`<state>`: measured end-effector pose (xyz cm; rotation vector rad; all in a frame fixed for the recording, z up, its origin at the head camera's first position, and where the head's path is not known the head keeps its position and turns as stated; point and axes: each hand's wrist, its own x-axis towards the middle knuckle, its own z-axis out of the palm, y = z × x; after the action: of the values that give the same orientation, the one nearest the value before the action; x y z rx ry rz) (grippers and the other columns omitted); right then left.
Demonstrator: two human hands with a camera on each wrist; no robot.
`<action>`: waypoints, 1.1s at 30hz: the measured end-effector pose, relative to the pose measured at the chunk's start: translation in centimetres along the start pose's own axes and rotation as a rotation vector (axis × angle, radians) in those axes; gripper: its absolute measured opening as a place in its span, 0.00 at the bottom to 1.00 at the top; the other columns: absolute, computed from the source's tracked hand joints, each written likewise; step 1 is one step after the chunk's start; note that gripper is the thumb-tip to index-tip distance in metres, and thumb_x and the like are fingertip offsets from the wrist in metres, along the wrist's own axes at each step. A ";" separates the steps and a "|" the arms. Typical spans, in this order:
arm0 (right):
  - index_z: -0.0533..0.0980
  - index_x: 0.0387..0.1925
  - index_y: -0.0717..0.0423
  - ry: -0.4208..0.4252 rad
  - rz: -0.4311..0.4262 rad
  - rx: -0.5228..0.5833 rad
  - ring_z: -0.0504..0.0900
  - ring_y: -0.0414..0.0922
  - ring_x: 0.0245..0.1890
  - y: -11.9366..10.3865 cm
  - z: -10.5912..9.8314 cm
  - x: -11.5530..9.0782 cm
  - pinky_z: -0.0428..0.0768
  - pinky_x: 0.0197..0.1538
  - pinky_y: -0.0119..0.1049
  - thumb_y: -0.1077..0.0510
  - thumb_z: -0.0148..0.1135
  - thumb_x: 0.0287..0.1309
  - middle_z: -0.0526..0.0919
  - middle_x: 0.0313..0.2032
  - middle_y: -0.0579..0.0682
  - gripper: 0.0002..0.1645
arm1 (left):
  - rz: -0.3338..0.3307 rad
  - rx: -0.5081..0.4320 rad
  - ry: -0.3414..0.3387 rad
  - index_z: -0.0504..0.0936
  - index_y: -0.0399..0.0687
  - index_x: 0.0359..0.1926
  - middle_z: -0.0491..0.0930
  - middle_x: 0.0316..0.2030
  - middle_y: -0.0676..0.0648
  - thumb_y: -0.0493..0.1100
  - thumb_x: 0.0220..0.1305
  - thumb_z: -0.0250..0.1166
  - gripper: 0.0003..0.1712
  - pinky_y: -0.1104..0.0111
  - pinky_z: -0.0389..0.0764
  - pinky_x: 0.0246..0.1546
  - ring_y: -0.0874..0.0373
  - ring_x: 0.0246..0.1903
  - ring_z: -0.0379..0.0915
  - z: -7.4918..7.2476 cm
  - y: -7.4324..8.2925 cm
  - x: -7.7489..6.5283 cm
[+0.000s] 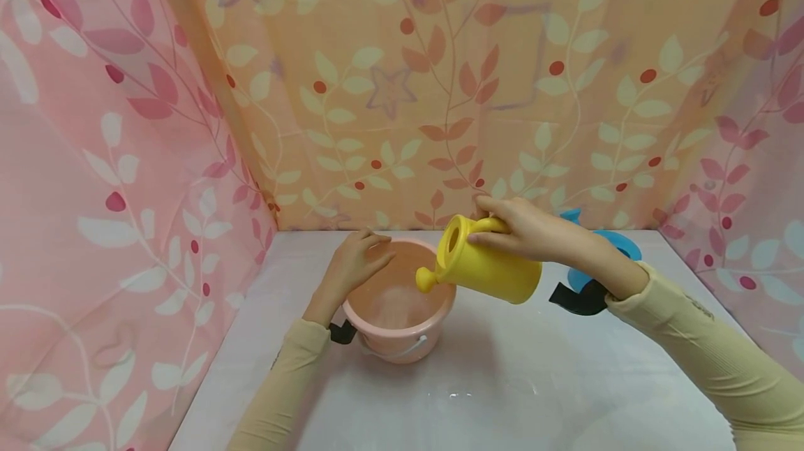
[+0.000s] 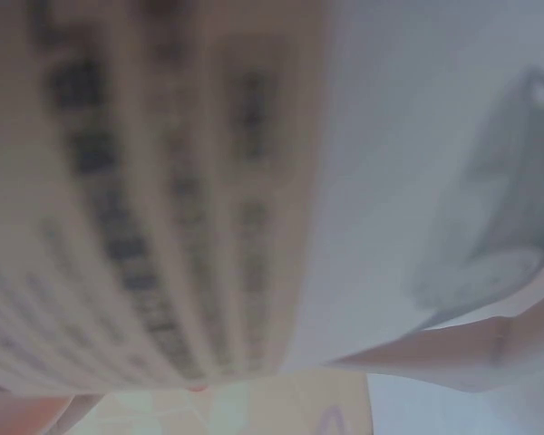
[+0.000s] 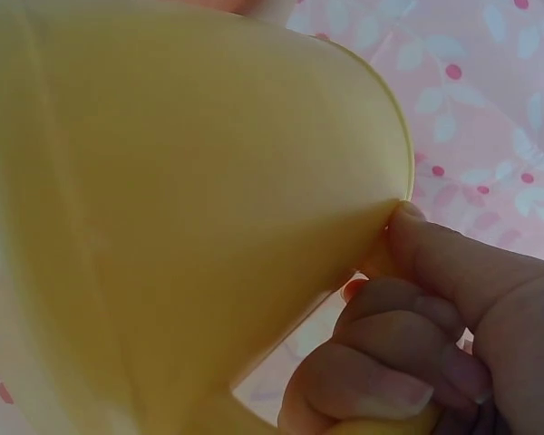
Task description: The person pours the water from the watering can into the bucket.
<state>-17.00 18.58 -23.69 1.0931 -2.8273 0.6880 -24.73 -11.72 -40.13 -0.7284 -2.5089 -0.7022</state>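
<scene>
A yellow watering can (image 1: 486, 269) hangs in the air, tilted so that its round spout head (image 1: 426, 279) points down over a pink bucket (image 1: 402, 346). My right hand (image 1: 524, 227) grips the can's handle, fingers curled round it and thumb against the can in the right wrist view (image 3: 390, 353). At the bucket's left rim is my left hand (image 1: 354, 266), fingers extended over the opening; whether they touch the rim is unclear. Close up in the left wrist view, a pale surface with a blurred printed label (image 2: 145, 199) hides most of that hand.
Behind my right forearm stands a partly hidden blue object (image 1: 618, 241). A white bail handle (image 1: 402, 352) lies against the bucket's front. Small wet-looking spots (image 1: 461, 394) show on the white tabletop (image 1: 553, 381). Patterned cloth walls (image 1: 389, 88) enclose the back and both sides.
</scene>
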 end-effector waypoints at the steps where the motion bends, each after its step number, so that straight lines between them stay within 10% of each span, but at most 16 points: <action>1: 0.67 0.34 0.53 0.004 0.006 -0.002 0.66 0.39 0.19 0.1 0.0 0.0 0.68 0.24 0.29 0.49 0.62 0.57 0.64 0.19 0.44 0.15 | 0.002 0.004 0.003 0.84 0.49 0.45 0.73 0.32 0.50 0.53 0.54 0.68 0.19 0.64 0.73 0.36 0.56 0.33 0.69 0.0 0.0 0.0; 33: 0.67 0.33 0.51 0.166 0.173 0.144 0.70 0.43 0.23 3.8 1.4 -5.2 0.72 0.24 0.30 0.48 0.59 0.60 0.68 0.22 0.47 0.14 | 0.019 -0.018 0.018 0.84 0.48 0.44 0.74 0.32 0.49 0.49 0.52 0.70 0.19 0.64 0.73 0.35 0.57 0.33 0.69 0.0 0.0 -0.2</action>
<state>-15.35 23.76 -27.44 0.7709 -2.7864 0.9607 -24.61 -11.82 -40.18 -0.7484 -2.4791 -0.7226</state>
